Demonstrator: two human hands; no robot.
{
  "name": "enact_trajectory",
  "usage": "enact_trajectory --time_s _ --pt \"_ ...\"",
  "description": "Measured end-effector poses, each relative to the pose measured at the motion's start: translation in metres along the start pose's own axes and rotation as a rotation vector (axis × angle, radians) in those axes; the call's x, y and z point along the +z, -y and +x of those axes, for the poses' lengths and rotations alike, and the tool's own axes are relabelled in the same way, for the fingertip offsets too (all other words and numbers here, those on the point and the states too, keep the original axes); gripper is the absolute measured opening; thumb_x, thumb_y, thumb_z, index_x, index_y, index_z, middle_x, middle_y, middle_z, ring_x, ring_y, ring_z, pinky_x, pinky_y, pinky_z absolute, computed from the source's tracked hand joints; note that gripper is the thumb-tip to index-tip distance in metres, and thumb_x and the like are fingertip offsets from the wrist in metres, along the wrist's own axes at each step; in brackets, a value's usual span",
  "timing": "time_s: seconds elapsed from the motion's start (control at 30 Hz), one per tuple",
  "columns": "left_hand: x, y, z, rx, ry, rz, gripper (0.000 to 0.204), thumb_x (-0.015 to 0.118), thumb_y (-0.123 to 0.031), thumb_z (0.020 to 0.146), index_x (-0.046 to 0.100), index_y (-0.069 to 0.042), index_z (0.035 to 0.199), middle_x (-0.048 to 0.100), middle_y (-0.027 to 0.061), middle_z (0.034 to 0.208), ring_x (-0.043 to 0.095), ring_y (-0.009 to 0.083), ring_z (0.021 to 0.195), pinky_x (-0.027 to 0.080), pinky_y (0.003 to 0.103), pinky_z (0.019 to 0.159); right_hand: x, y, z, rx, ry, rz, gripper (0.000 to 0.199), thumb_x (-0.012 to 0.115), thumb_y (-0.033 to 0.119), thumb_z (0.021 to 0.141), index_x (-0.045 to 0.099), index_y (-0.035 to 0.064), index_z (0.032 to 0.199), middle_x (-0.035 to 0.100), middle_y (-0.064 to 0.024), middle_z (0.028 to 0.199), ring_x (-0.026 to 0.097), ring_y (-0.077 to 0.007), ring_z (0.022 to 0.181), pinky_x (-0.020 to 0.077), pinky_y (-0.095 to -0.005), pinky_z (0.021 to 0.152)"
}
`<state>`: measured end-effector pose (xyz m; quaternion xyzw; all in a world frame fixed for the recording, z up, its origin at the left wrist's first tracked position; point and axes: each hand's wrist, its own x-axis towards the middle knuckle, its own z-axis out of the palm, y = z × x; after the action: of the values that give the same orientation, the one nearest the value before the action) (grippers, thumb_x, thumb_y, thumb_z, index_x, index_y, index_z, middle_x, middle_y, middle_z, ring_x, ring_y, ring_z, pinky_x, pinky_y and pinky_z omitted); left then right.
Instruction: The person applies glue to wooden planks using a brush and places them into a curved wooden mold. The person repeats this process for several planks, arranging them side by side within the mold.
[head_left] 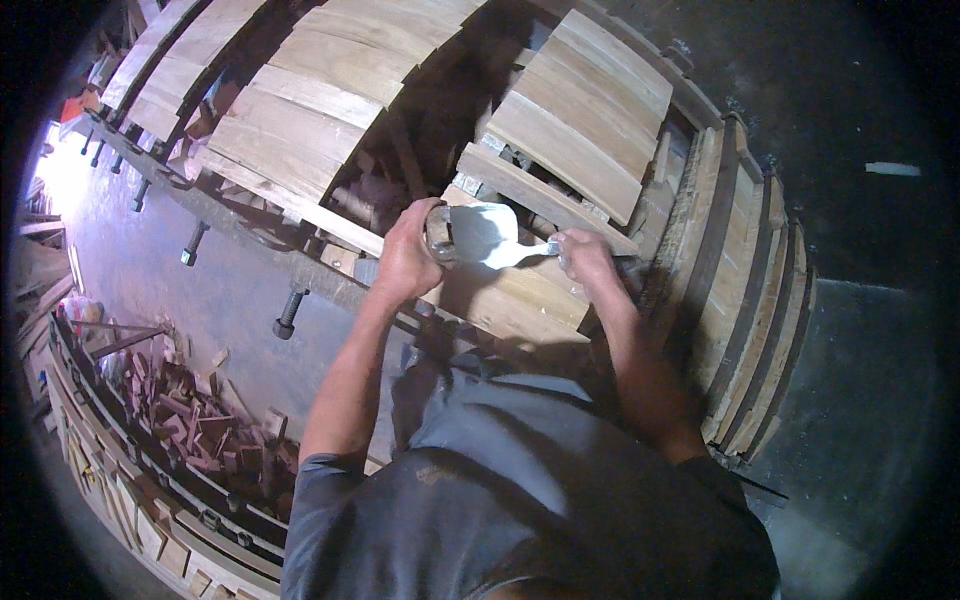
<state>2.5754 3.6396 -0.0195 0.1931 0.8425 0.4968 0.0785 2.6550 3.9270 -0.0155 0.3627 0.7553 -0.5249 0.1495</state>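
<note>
My left hand (410, 252) is closed round a short, brownish, round-sided piece (438, 234). Against that piece lies the broad end of a white paddle-shaped tool (487, 236), its surface glaring in the light. It narrows rightward to a slim neck, and my right hand (585, 258) grips the end. I cannot tell whether the brownish piece and the white tool are joined. Both hands are above pale wooden boards (515, 305) at the near edge of the bench, where a shadow falls below the tool.
Several pale wood panels (300, 110) lie across the frame, with dark gaps between them. Another panel (590, 110) is at the far right. Bolts (288, 312) stick out from a metal rail on the left. Wood offcuts (200, 415) are heaped lower left; curved-looking stacked timber (735, 290) stands right.
</note>
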Motion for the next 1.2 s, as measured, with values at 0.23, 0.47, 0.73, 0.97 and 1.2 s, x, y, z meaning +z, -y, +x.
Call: enact_trajectory --time_s 0.23,0.47,0.73,0.97,1.2 --pt "-0.039 -0.012 0.029 -0.102 0.016 -0.072 0.083 0.093 -0.011 0.058 0.051 -0.005 0.130 0.064 0.0123 0.121 0.063 0.0241 0.112 0.051 0.036 0.097 -0.040 0.008 0.014 0.038 0.229 0.493 0.022 0.050 0.016 0.101 0.064 0.0009 0.107 0.054 -0.0042 0.070 0.043 -0.0110 0.050 0.0271 -0.0245 0.041" --pt "-0.079 -0.007 0.070 -0.097 -0.073 -0.322 0.084 0.095 -0.013 0.057 0.052 -0.001 0.127 0.065 0.0119 0.117 0.062 0.0215 0.110 0.051 0.035 0.098 -0.026 0.026 0.042 -0.044 0.267 0.847 0.024 0.048 0.022 0.103 0.057 0.0022 0.113 0.060 -0.0070 0.080 0.051 -0.0160 0.060 0.0376 -0.0282 0.053" --pt "-0.125 0.051 0.122 -0.147 -0.174 -0.109 0.075 0.092 -0.010 0.066 0.050 0.004 0.126 0.065 0.0154 0.117 0.064 0.0220 0.108 0.053 0.034 0.093 0.005 0.059 0.081 -0.254 -0.043 0.564 0.022 0.050 0.017 0.104 0.060 0.0009 0.114 0.063 -0.0084 0.083 0.056 -0.0145 0.063 0.0415 -0.0290 0.055" --pt "-0.152 0.123 0.142 -0.222 -0.348 0.040 0.068 0.090 -0.007 0.067 0.052 0.002 0.123 0.066 0.0124 0.111 0.066 0.0206 0.100 0.053 0.032 0.088 0.040 0.092 0.081 -0.413 -0.322 0.041 0.018 0.060 0.013 0.097 0.069 0.0016 0.108 0.070 -0.0132 0.085 0.064 -0.0219 0.070 0.0506 -0.0350 0.068" --pt "-0.178 0.177 0.140 -0.229 -0.345 0.079 0.062 0.088 -0.009 0.069 0.053 0.001 0.120 0.066 0.0121 0.110 0.064 0.0219 0.103 0.050 0.034 0.092 0.038 0.093 0.068 -0.478 -0.422 -0.237 0.014 0.061 0.010 0.096 0.069 0.0026 0.105 0.070 -0.0187 0.090 0.067 -0.0305 0.085 0.0504 -0.0373 0.079"
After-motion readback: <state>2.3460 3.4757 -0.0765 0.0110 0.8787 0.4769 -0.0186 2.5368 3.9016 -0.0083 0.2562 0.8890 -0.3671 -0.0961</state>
